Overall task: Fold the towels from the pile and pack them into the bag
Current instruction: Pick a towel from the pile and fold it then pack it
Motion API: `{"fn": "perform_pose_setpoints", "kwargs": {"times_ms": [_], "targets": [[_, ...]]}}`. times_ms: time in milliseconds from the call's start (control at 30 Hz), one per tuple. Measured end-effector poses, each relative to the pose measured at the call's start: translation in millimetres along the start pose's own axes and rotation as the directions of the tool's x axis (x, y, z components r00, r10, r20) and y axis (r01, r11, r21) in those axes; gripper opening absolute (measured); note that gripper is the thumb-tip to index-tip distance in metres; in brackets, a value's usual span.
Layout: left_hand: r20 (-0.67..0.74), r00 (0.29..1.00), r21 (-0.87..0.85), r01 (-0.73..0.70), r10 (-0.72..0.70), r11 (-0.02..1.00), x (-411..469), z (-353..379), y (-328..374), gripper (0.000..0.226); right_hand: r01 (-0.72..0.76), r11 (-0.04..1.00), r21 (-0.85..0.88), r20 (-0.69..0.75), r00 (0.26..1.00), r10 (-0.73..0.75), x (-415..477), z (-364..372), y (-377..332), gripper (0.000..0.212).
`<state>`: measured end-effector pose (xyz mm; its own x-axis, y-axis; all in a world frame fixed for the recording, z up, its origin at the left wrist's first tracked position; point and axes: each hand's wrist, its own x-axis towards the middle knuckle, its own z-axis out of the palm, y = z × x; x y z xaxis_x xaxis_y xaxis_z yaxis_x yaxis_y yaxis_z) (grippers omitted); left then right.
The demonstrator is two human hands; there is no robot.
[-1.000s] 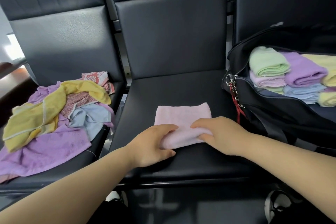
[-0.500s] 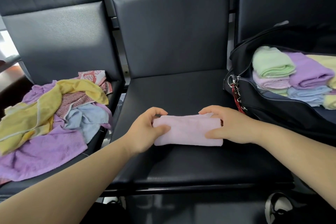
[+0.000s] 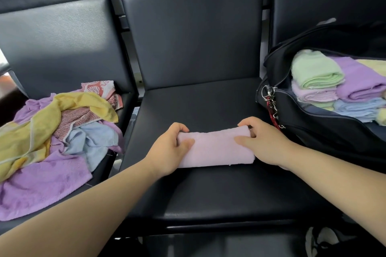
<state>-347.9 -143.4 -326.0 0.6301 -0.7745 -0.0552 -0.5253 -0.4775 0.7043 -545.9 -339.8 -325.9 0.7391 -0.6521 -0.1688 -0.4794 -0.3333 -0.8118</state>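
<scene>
A folded pale pink towel (image 3: pixel 215 148) lies on the middle black seat (image 3: pixel 198 106). My left hand (image 3: pixel 169 150) grips its left end, thumb on top and fingers curled over the far edge. My right hand (image 3: pixel 265 142) grips its right end the same way. The pile of loose towels (image 3: pixel 52 146), yellow, purple, blue and patterned red, is heaped on the left seat. On the right seat stands the open black bag (image 3: pixel 313 131), holding folded towels (image 3: pixel 317 75) in green, purple, pink, blue and yellow.
Tall black seat backs (image 3: pixel 188 27) rise behind all three seats. A key ring with a red strap (image 3: pixel 271 100) hangs from the bag's left end, close to my right hand. A shoe (image 3: pixel 325 242) shows on the floor at the bottom right.
Both hands have folded the pink towel's near half over, making it a narrow strip. They moved from its near edge to its two ends and now grip them.
</scene>
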Motion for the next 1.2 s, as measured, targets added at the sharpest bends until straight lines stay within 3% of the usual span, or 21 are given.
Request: {"fn": "perform_pose_setpoints", "kwargs": {"times_ms": [100,167,267,333,433,533,667,833,1000,1200], "targets": [[-0.037,0.998,0.17,-0.035,0.042,0.985,1.5,2.0,-0.3,0.026,0.03,0.977,-0.211,-0.052,0.998,-0.042,1.1,0.0,-0.5,0.048],[-0.068,0.992,0.234,-0.084,0.103,0.969,2.2,3.5,-1.5,0.031,0.137,0.921,-0.364,-0.039,0.986,-0.162,1.0,-2.5,-2.9,0.051],[-0.067,0.973,0.223,-0.203,0.222,0.953,4.1,4.1,-2.6,0.021,0.376,0.802,-0.464,0.158,0.926,-0.342,2.7,-7.6,-11.7,0.039],[-0.029,0.958,0.201,-0.274,0.285,0.94,5.5,4.1,-3.9,0.02,0.437,0.771,-0.463,0.3,0.896,-0.328,3.5,-9.3,-17.3,0.039],[0.041,0.954,0.164,-0.299,0.296,0.94,7.1,2.0,-4.9,0.033,0.412,0.787,-0.459,0.427,0.879,-0.211,5.2,-13.4,-26.8,0.055],[0.114,0.968,0.15,-0.237,0.222,0.96,8.5,-5.6,-6.5,0.04,0.432,0.757,-0.49,0.516,0.844,-0.148,9.3,-17.5,-38.9,0.059],[0.247,0.963,0.164,-0.156,0.113,0.974,9.7,-16.6,-10.6,0.034,0.379,0.786,-0.488,0.569,0.821,-0.043,11.3,-17.2,-53.3,0.04],[0.351,0.936,0.221,-0.109,0.025,0.969,11.8,-24.5,-9.0,0.04,0.353,0.827,-0.437,0.559,0.827,-0.058,20.8,-2.1,-59.4,0.019],[0.371,0.927,0.206,-0.141,0.056,0.968,14.0,-20.2,-6.6,0.049,0.243,0.905,-0.349,0.601,0.799,0.017,22.5,4.8,-61.4,0.029],[0.235,0.965,0.162,-0.16,0.119,0.974,8.2,-11.2,-3.8,0.049,0.073,0.99,-0.12,0.676,0.737,0.027,17.3,3.4,-55.8,0.046]]}}
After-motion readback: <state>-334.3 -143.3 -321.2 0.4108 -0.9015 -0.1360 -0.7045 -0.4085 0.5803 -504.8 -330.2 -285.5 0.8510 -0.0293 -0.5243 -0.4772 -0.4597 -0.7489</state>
